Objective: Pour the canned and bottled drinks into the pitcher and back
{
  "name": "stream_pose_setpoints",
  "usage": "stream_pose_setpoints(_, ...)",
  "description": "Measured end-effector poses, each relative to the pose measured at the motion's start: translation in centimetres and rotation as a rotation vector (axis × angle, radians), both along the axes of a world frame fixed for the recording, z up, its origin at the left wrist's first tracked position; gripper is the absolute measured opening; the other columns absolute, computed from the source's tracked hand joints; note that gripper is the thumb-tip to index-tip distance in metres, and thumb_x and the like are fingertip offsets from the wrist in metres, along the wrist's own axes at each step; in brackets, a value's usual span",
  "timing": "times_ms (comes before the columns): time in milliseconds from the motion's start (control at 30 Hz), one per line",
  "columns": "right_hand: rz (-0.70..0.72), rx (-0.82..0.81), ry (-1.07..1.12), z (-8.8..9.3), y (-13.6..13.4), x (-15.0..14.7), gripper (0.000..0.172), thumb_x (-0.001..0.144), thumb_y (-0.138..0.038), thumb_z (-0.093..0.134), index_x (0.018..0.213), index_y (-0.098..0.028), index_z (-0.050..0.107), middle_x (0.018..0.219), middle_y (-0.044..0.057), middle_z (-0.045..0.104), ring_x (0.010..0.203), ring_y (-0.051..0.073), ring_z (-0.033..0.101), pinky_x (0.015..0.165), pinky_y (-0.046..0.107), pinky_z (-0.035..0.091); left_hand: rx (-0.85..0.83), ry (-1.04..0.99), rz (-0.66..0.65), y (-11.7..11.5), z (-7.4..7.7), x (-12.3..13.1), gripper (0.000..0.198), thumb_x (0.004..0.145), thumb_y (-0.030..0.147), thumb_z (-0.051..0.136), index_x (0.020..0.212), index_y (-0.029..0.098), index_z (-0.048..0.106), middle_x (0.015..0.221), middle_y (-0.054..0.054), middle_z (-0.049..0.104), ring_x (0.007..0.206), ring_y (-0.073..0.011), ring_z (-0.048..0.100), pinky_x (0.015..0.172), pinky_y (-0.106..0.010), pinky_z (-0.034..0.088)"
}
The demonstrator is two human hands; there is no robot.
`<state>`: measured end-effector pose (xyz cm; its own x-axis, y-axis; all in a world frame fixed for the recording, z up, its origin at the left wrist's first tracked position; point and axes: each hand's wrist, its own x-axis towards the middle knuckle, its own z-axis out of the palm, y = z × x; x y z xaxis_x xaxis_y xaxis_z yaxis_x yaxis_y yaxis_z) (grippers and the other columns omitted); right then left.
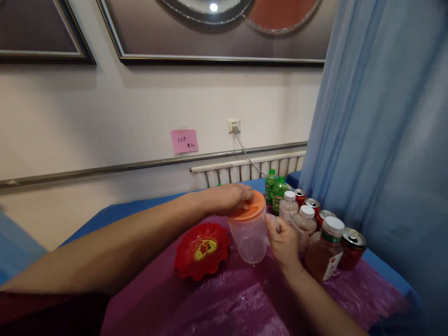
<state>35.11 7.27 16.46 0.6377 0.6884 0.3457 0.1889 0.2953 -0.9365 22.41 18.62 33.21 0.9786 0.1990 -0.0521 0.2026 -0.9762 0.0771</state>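
Note:
A translucent plastic pitcher (249,240) with an orange lid (250,207) is in front of me, tilted slightly. My right hand (284,240) is closed round its handle at the right side. From the left, my left hand (233,198) reaches over the top, its fingers bent down onto the lid; the fingertips are partly hidden. No liquid shows inside the pitcher. I cannot tell whether its base touches the table. Just left of it, below my left forearm, lies a red scalloped dish (203,252) with a yellow design.
To the right stand white-capped bottles (324,249), several drink cans (352,247) and green bottles (279,193). Purple plastic sheeting (224,308) covers the blue-draped table. Behind are a radiator (241,172) and a plugged-in cord (248,156); a blue curtain (378,140) hangs at right.

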Motion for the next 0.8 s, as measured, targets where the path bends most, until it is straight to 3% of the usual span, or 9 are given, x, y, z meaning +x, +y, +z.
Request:
stream_pose_setpoints(200,-0.027,-0.032,-0.026,-0.6,-0.4,-1.0,0.059,0.08,-0.073,0.059,0.055,-0.022,0.042,0.054,-0.006,0.035,0.054,0.01,0.032,0.05,0.024,0.027,0.071,0.019,-0.007,-0.6,-1.0,-0.6,0.013,0.091,0.017,0.051,0.087,0.017,0.064,0.09,-0.006,0.064,0.078,-0.0165,0.054,0.073,-0.028,0.043)
stream_pose_setpoints(367,-0.029,-0.027,-0.024,-1.2,-0.1,-0.9,0.061,0.078,-0.075,0.06,0.055,-0.022,0.043,0.054,-0.006,0.034,0.054,0.01,0.032,0.05,0.024,0.027,0.012,0.017,0.031,-0.7,-0.9,-1.0,0.01,0.091,0.019,0.053,0.092,0.017,0.063,0.094,-0.005,0.063,0.079,-0.0152,0.055,0.073,-0.026,0.044)
stream_pose_setpoints(467,-0.042,-0.03,-0.011,-1.8,0.0,-0.6,0.061,0.078,-0.076,0.06,0.055,-0.022,0.043,0.053,-0.006,0.036,0.053,0.01,0.033,0.05,0.025,0.027,0.034,-0.029,0.039,-1.1,0.3,-0.7,0.011,0.093,0.019,0.05,0.089,0.018,0.06,0.091,-0.004,0.061,0.077,-0.0149,0.053,0.072,-0.026,0.043)
stream_pose_setpoints(633,-0.017,-0.034,0.018,-2.9,-0.3,-0.5,0.058,0.083,-0.074,0.057,0.062,-0.021,0.05,0.055,-0.005,0.043,0.054,0.012,0.039,0.051,0.025,0.032,0.119,-0.19,0.115,-2.4,4.2,-1.1,0.01,0.091,0.019,0.049,0.089,0.018,0.059,0.09,-0.004,0.061,0.075,-0.0151,0.053,0.069,-0.027,0.041)
stream_pose_setpoints(733,0.01,-0.025,0.018,-3.4,-0.8,-0.7,0.056,0.087,-0.072,0.054,0.065,-0.021,0.049,0.058,-0.005,0.042,0.056,0.012,0.039,0.052,0.025,0.033,0.112,-0.305,0.261,-2.9,5.3,-3.8,0.017,0.091,0.028,0.05,0.093,0.017,0.063,0.092,-0.005,0.065,0.081,-0.0175,0.057,0.074,-0.03,0.045)
stream_pose_setpoints(800,0.056,-0.021,0.004,-3.7,-1.3,-0.7,0.052,0.089,-0.069,0.053,0.069,-0.021,0.051,0.06,-0.005,0.043,0.058,0.013,0.04,0.053,0.025,0.034,-0.004,-0.418,0.394,-3.2,4.6,-6.8,0.022,0.087,0.032,0.055,0.098,0.016,0.066,0.095,-0.004,0.069,0.087,-0.0189,0.062,0.079,-0.031,0.048)
